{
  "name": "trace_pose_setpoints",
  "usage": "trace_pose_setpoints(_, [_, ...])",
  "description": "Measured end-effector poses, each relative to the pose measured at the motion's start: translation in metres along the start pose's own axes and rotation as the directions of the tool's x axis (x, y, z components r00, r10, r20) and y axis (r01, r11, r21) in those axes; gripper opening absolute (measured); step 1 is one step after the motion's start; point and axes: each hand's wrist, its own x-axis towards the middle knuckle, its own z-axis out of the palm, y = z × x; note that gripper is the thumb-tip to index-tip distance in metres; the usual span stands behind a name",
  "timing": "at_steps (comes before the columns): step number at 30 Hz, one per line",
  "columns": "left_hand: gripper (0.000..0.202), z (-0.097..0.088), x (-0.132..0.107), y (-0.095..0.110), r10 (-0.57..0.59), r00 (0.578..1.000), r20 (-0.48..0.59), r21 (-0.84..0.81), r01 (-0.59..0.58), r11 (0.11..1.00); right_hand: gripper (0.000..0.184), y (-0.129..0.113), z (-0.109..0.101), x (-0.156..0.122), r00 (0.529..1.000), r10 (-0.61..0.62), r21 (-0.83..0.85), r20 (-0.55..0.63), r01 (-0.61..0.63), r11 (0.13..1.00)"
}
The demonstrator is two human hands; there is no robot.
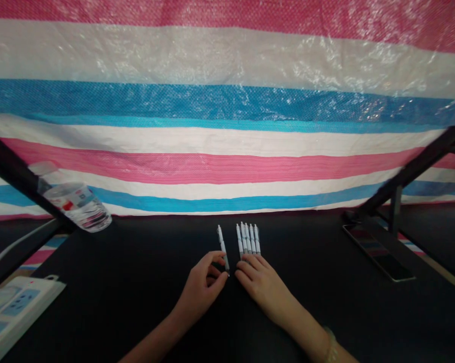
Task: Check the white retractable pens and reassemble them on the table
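A single white pen (222, 239) stands apart from the others, tilted slightly on the black table. My left hand (205, 278) has its thumb and curled fingers closed at that pen's lower part. To the right, several white pens (247, 238) lie side by side in a close row, their clicker ends pointing away from me. My right hand (260, 282) lies palm down, fingers extended over the near ends of this row and touching them. Those near ends are hidden beneath the fingertips.
A clear plastic bottle (78, 204) leans at the left beside a black bar. In the left foreground is a white power strip (34, 302). A dark phone (379, 252) lies at the right near a black support (397, 186). Behind the black table (136, 282) hangs a striped plastic sheet (227, 141).
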Motion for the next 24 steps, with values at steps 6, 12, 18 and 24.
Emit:
trace_pose_setpoints(6, [0.030,-0.001,0.001,-0.003,0.163,0.986,-0.042,0.162,-0.155,0.975,0.009,-0.002,-0.003,0.002,0.997,-0.068,-0.013,0.030,0.068,0.998])
trace_pose_setpoints(12, [0.038,-0.007,0.001,-0.006,0.396,0.912,0.109,0.518,-0.392,0.760,0.021,-0.001,-0.015,-0.004,0.989,-0.016,0.167,-0.144,0.040,0.985])
trace_pose_setpoints(18, [0.038,-0.004,0.003,-0.011,0.381,0.904,0.193,0.592,-0.417,0.690,0.017,-0.001,-0.020,-0.009,0.830,0.292,0.428,-0.476,-0.072,0.901])
trace_pose_setpoints(24, [0.036,-0.007,0.007,-0.012,0.386,0.891,0.240,0.550,-0.453,0.702,0.012,-0.006,-0.016,-0.015,0.517,0.655,0.642,-0.551,-0.239,0.728])
